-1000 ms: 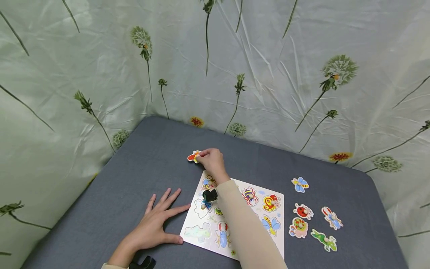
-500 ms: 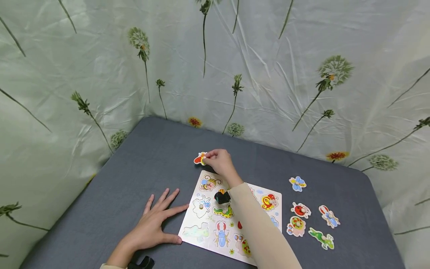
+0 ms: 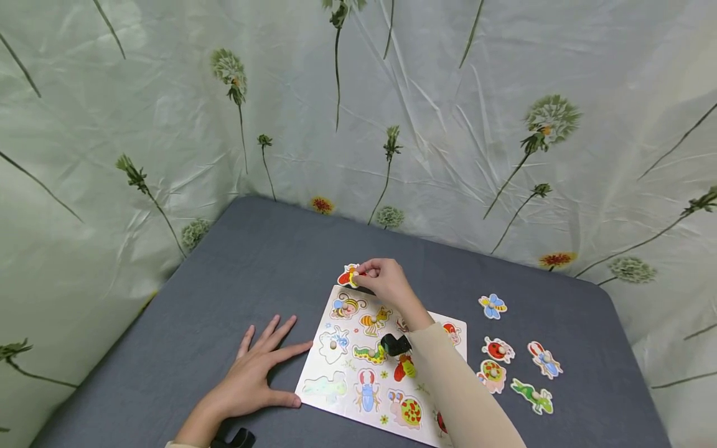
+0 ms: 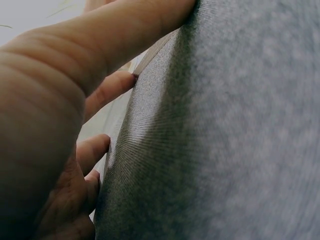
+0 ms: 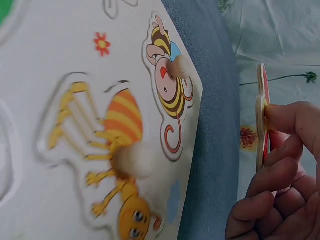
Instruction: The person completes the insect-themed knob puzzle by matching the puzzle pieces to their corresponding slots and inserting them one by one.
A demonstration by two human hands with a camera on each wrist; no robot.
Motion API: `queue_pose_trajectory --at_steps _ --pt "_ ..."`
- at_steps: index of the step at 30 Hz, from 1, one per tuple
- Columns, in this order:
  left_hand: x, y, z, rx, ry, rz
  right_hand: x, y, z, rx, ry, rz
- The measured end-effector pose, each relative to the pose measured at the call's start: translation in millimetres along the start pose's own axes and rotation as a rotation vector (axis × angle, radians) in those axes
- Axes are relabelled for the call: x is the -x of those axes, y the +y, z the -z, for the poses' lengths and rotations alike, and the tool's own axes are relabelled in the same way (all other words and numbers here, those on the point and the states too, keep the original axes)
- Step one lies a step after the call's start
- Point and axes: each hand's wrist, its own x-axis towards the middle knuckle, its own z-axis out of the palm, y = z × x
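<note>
Head view: state the condition of the right hand [image 3: 386, 283].

"Thumb and finger are clamped on a red-and-yellow insect piece [image 3: 348, 275]. The piece is located just beyond the far edge of the inset board [image 3: 311, 369], near its far left corner. The right wrist view shows the piece edge-on and apart from the board."

"State the condition of the left hand [image 3: 254, 376]."

"Fingers are spread apart, fingertips on the dark grey table [image 3: 269, 249]. The tips of the thumb and forefinger meet the left edge of the board."

"List the recesses and their contents."

"Far row, from the left: a bee piece [image 3: 346, 306] and an orange-striped insect piece [image 3: 374, 322], each seated, knob up. Middle row: a knobbed piece under glare [image 3: 333, 344], then a green caterpillar piece [image 3: 368, 354], also knobbed. Near row: the left recess [image 3: 325, 387] reflects light and its contents cannot be told; the next two show a flat beetle picture [image 3: 367, 392] and a flat snail picture [image 3: 406, 410]. The right sleeve [image 3: 459, 386] covers part of the remainder."

"Locate the loose pieces."

"On the table, right of the board: a blue-winged insect piece [image 3: 493, 306] farthest off; a ladybird piece [image 3: 498, 350] just beside a snail piece [image 3: 492, 375]; a beetle piece [image 3: 544, 359]; and a green insect piece [image 3: 533, 396] nearest the person."
</note>
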Motion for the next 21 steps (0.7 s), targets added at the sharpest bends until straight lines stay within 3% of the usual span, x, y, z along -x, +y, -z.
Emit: queue_pose_trajectory --at_steps 21 --pt "2.4 0.8 -2.1 -0.007 0.033 -0.027 64.7 39.3 31.9 0.028 -0.054 0.026"
